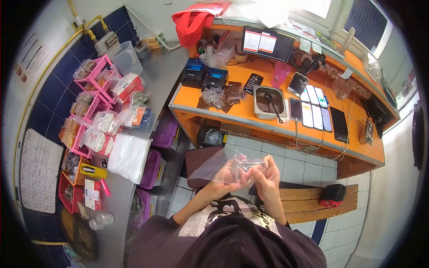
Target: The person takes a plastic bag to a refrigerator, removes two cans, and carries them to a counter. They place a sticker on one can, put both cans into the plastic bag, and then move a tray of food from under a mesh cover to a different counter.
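Note:
In the head view, a clear plastic bag [206, 169] spreads between my two hands in front of my body. Its wide sheet hangs out to the left, and its bunched part lies between my fingers. My left hand [227, 177] grips the bag from below with curled fingers. My right hand [267, 176] pinches the bunched plastic between thumb and fingers. Whether anything sits inside the folds I cannot make out. Ahead on the orange desk [187, 99] stands a metal container [263, 115] of dark brown contents with a black ladle [273, 106]. Brown-filled sachets [233, 94] lie beside it.
Two label printers [194, 73], several phones [307, 115], a tablet [338, 124] and a monitor [267, 44] stand on the desk, with cables hanging off its front. A metal counter [117, 196] at left carries pink baskets [91, 107] and a white plastic stack [129, 157]. A wooden bench [299, 206] is at right.

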### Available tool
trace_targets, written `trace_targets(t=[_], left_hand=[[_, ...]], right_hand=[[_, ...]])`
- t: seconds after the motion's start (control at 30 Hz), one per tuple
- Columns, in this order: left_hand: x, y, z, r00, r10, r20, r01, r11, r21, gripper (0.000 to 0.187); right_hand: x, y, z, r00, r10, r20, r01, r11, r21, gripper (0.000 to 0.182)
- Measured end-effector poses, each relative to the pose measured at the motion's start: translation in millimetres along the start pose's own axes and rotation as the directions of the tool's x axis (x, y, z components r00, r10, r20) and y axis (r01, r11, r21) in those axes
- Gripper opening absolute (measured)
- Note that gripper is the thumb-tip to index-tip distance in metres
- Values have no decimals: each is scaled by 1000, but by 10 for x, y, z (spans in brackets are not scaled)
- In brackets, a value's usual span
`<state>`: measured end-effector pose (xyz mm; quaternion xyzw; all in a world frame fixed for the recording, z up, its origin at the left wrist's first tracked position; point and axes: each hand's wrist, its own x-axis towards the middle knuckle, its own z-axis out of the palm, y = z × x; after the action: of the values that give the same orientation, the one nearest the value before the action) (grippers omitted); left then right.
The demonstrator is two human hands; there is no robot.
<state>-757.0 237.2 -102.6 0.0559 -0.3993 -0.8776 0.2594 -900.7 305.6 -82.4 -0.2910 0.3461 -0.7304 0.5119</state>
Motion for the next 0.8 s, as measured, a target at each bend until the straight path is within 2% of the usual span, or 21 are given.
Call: trace_targets(t=[0.1, 0.2, 0.3, 0.4, 0.5, 0.7, 0.8], left_hand=[[-17, -80, -22, 999, 27, 27, -23, 991, -135, 77], [-21, -114, 2, 994, 91, 58, -74, 966, -249, 77], [-66, -38, 9, 990, 134, 48, -121, 969, -214, 70], [-68, -82, -12, 986, 153, -65, -150, 987, 51, 65], [-97, -37, 97, 982, 115, -152, -67, 956, 287, 65], [-83, -42, 58, 993, 49, -110, -12, 949, 314, 69], [-36, -26, 76, 997, 55, -53, -44, 982, 184, 70]], right_hand=[[-31, -100, 46, 997, 69, 27, -73, 977, 200, 22], [-32, -114, 64, 993, 115, 32, -119, 948, 294, 21], [-16, -61, 17, 986, 134, 102, -160, 934, 320, 22], [-40, -47, 47, 978, 188, 86, -204, 942, 266, 23], [-64, -38, 34, 980, 196, 17, -192, 938, 287, 23], [-116, -6, -12, 976, 215, 32, -213, 916, 340, 19], [-143, -31, 17, 976, 218, -12, -202, 922, 332, 16]])
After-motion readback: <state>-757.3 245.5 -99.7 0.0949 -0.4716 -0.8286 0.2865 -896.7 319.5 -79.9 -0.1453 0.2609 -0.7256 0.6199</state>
